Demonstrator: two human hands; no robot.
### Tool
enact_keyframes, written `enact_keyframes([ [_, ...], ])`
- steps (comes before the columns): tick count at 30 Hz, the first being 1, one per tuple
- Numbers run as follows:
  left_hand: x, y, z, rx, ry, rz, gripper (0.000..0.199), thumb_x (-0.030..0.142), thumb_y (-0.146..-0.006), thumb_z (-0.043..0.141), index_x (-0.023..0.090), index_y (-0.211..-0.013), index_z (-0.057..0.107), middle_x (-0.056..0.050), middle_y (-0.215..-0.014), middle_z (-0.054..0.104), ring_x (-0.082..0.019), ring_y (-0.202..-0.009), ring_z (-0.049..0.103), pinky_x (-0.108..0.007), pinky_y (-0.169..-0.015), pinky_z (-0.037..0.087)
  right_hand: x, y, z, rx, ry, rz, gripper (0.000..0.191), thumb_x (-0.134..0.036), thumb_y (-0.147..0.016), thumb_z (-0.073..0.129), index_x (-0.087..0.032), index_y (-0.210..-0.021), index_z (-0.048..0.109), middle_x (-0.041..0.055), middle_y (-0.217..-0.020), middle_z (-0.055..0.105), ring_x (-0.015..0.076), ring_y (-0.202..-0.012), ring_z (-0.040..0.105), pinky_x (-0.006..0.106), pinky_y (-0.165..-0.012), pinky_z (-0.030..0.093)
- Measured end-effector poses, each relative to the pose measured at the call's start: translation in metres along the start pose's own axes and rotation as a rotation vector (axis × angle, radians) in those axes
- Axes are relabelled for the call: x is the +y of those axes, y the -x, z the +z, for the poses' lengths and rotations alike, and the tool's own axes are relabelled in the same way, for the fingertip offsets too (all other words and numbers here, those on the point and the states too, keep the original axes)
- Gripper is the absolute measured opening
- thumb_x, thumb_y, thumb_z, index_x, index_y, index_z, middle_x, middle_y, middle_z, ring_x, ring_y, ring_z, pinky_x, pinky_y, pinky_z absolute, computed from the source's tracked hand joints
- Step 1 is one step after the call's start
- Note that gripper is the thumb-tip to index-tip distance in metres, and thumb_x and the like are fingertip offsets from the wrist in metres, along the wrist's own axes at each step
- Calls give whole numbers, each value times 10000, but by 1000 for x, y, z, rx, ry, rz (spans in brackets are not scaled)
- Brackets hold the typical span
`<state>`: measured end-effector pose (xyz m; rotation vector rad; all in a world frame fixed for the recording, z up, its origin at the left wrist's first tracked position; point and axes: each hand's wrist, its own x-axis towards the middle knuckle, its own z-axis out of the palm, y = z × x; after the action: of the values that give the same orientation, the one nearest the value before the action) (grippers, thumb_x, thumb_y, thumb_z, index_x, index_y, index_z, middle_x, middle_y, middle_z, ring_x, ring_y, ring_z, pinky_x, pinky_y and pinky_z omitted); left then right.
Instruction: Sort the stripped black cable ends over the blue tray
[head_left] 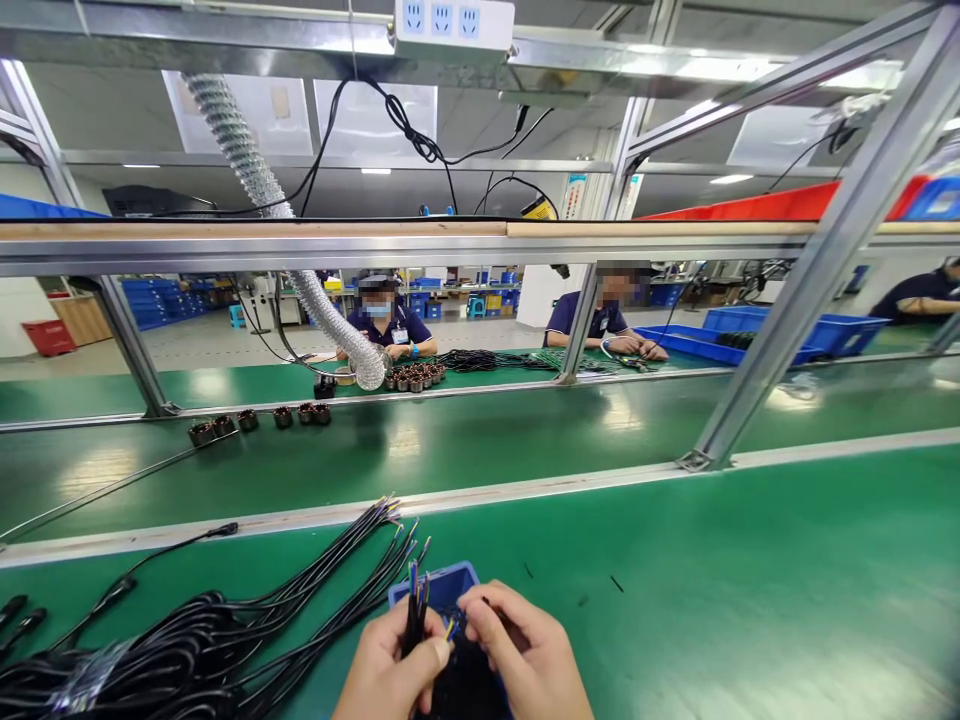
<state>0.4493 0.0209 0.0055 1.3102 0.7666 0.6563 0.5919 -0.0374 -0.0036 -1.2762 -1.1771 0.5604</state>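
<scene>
Several black cables (pixel 414 622) with coloured wire ends pointing up are gripped in my left hand (pixel 397 665), its thumb and fingers closed on them near a yellow and blue wire end. Just to the right, my right hand (pixel 521 650) is closed in a pinch at the wire ends; what lies between its fingertips is too small to make out. Beneath both hands stands a blue bin (pixel 466 575) with dark contents. A large bundle of black cables (pixel 187 640) lies on the green table at the left, with stripped coloured ends towards the middle.
Dark wound rings (pixel 283 417) sit in a row beyond the metal rail (pixel 480 492). A slanted metal post (pixel 795 270) rises at the right. Small black scraps (pixel 616 584) lie right of the bin. Across the bench, people work beside blue trays (pixel 840 333) and a flexible duct (pixel 319 300).
</scene>
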Motion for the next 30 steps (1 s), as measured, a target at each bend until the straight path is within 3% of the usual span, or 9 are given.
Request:
enact_keyframes([
  [6, 1, 0, 0, -5, -26, 2, 317, 468, -686, 696, 183, -678, 558, 86, -455, 439, -55, -367, 284, -211, -421, 242, -1, -1, 0, -42, -82, 139, 455, -600, -820, 595, -163, -767, 707, 18, -600, 574, 123, -507, 481, 204, -452, 402],
  [10, 0, 0, 0, -5, -16, 10, 323, 471, -686, 692, 178, -672, 557, 87, -452, 433, -52, -367, 284, -209, -419, 241, -2, -2, 1, -37, -77, 134, 474, -616, -825, 578, -164, -779, 713, 19, -600, 576, 125, -508, 483, 207, -455, 407],
  [16, -6, -2, -4, 9, -13, 18, 392, 532, -685, 724, 166, -696, 584, 72, -418, 452, -63, -369, 347, -189, -406, 244, 1, 1, 4, -71, 105, -67, 400, -481, -915, 534, -186, -711, 710, 29, -618, 633, 145, -569, 573, 210, -526, 465],
  [19, -9, -3, -6, 43, 7, 52, 481, 601, -683, 719, 136, -769, 631, 19, -459, 553, -79, -389, 439, -183, -419, 316, 6, 1, 1, -72, 201, -254, 283, -386, -930, 539, -213, -887, 758, 51, -719, 701, 180, -665, 636, 250, -637, 510],
  [21, -11, -4, -6, 54, 29, 79, 524, 634, -675, 714, 127, -783, 643, -5, -513, 589, -96, -412, 510, -182, -419, 345, 9, -1, -2, -38, 216, -288, 262, -368, -931, 546, -226, -1008, 753, 57, -776, 715, 185, -692, 646, 256, -654, 518],
  [24, -12, -3, -5, 47, 53, 98, 534, 645, -664, 721, 125, -753, 632, -10, -597, 594, -112, -445, 585, -172, -407, 351, 10, -5, -8, -32, 212, -173, 312, -384, -960, 490, -221, -1033, 745, 55, -785, 692, 175, -692, 645, 241, -638, 515],
  [30, -10, 1, -3, 6, 54, 95, 506, 619, -683, 726, 136, -766, 603, -2, -659, 599, -79, -426, 563, -159, -406, 336, 6, -5, -6, -295, 321, -58, 275, -262, -938, 468, -223, -996, 734, 53, -845, 730, 195, -764, 667, 275, -724, 500],
])
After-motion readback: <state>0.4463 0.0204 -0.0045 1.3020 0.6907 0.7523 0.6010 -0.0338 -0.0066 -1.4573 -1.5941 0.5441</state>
